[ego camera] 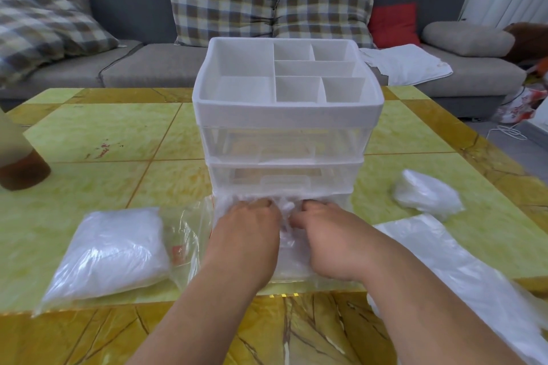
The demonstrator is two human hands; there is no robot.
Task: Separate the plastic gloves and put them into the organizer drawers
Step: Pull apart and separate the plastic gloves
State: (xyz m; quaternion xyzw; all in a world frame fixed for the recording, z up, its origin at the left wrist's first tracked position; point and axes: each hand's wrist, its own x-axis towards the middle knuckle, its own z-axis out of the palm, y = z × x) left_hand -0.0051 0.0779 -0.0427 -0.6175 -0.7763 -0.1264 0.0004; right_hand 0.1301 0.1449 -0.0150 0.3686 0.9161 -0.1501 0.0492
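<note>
The white organizer (287, 115) has three clear drawers; the lowest drawer (293, 267) is pulled out toward the person. Crumpled plastic gloves (284, 208) lie in it with no clear long axis. The left hand (246, 231) and right hand (329, 237) grip them with curled fingers. On the worktop (103, 133) are one full glove bag (109, 249) on the left, one loose wad (427, 195) on the right, and one flat stack (462, 270) lying diagonally.

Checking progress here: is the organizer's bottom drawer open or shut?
Open. The bottom drawer sticks out in front of the organizer, and the left hand and right hand hold crumpled plastic gloves in it.
</note>
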